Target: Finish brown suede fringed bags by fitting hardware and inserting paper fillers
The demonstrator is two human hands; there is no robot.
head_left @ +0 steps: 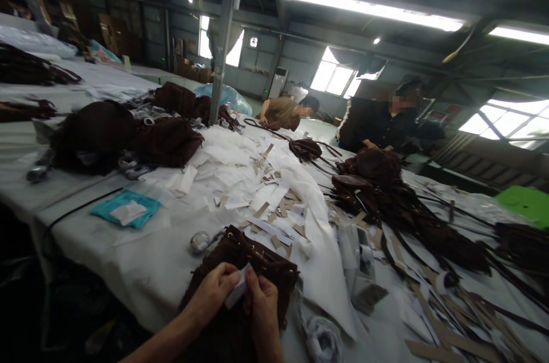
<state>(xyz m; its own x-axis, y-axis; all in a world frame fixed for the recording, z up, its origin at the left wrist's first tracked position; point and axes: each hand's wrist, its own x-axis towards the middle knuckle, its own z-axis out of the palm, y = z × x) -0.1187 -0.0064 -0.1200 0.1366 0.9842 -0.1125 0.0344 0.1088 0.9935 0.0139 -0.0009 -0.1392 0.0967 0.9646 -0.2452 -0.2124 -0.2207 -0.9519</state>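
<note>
**Both hands pinch a white slip over the brown bag**

Your left hand (214, 293) and right hand (262, 300) meet at the near edge of the tabletop (141, 260). The fingers of each are pressed together on a small white slip (237, 290), pinching it between them. The slip sits just above a dark brown bag (253, 263), which lies under your hands at the near edge, its lower part hanging toward you.

Just left of the bag lies a small silvery object (199, 242). Farther left is a teal packet (126, 208) with a white piece on it. Beyond the bag, white paper and tan card strips (266, 203) are scattered over a white cloth. To your right lies a tangle of brown straps (429, 231), and more brown bags (128, 137) are heaped at the far left.

The tabletop is long, covered in white and heavily littered. Across it, two people (386, 117) bend over their own work. A grey steel post (223, 37) rises from the middle. Fluorescent tubes (369, 8) run along a dark ceiling, and daylight comes through windows (337, 78) in the far wall. A green object (525, 203) shows at the right edge.
</note>
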